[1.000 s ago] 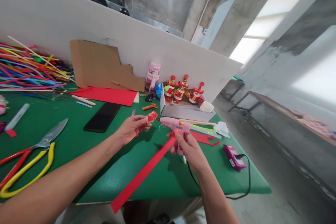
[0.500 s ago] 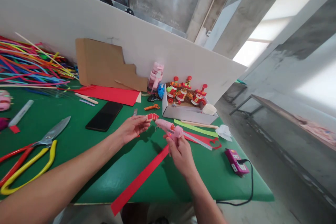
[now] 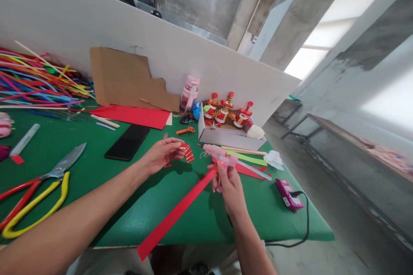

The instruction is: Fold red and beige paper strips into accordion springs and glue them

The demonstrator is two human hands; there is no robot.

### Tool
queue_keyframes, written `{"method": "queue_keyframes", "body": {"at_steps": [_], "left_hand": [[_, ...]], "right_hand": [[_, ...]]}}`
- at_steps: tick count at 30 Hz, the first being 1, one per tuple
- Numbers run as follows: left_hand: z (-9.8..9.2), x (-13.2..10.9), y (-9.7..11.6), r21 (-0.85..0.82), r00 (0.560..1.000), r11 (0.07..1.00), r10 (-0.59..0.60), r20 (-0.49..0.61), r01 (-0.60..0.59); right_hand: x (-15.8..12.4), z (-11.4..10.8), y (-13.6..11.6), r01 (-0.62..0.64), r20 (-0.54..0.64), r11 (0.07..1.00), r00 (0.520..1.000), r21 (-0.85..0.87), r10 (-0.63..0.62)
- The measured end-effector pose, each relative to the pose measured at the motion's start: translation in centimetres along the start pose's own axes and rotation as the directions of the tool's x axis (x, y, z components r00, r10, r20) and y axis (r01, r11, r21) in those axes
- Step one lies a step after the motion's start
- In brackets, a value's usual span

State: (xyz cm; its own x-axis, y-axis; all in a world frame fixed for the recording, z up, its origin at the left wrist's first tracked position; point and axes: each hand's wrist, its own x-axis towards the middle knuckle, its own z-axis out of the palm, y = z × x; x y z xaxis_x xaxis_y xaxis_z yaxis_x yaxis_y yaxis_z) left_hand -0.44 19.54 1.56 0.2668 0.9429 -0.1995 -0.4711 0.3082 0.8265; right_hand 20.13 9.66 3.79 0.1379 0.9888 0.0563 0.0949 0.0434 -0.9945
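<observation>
My left hand (image 3: 166,153) pinches a small red piece (image 3: 188,153) with pale-edged, stepped folds, hanging from its fingertips. My right hand (image 3: 227,178) is closed around a pink glue gun (image 3: 214,151), its nozzle pointing left toward the red piece but apart from it. A small red light glows on the gun, and a clear glue stick (image 3: 254,169) sticks out of its back. From beside my right fingers a long red strip (image 3: 180,210) slants down past the table's front edge. I cannot tell whether those fingers also hold it.
Red-handled and yellow-handled scissors (image 3: 60,174) lie left, near a black phone (image 3: 127,142). Behind my hands stands a white box (image 3: 226,138) with red figures. A purple box (image 3: 288,195) with a black cable sits right. Colourful pipe cleaners (image 3: 35,81) are heaped far left.
The glue gun in my right hand has moved right, away from the red piece. In my left hand the red piece has tilted, its free end now lower.
</observation>
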Motion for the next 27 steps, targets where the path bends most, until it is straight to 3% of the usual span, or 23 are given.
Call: {"method": "queue_keyframes", "body": {"at_steps": [4, 8, 27], "left_hand": [[-0.11, 0.04, -0.2, 0.056, 0.999, 0.998, 0.032, 0.01, -0.033], [0.01, -0.03, 0.0, 0.084, 1.0, 0.996, 0.019, -0.014, -0.018], [-0.09, 0.0, 0.14, 0.16, 1.0, 0.987, -0.018, 0.016, 0.016]], "right_hand": [[-0.21, -0.17, -0.63, -0.088, 0.003, 0.989, 0.996, 0.116, 0.088], [-0.25, -0.26, -0.65, -0.091, -0.033, 0.98, 0.995, 0.178, 0.099], [-0.28, -0.24, -0.02, -0.114, -0.009, 0.981, 0.993, 0.158, 0.117]]}}
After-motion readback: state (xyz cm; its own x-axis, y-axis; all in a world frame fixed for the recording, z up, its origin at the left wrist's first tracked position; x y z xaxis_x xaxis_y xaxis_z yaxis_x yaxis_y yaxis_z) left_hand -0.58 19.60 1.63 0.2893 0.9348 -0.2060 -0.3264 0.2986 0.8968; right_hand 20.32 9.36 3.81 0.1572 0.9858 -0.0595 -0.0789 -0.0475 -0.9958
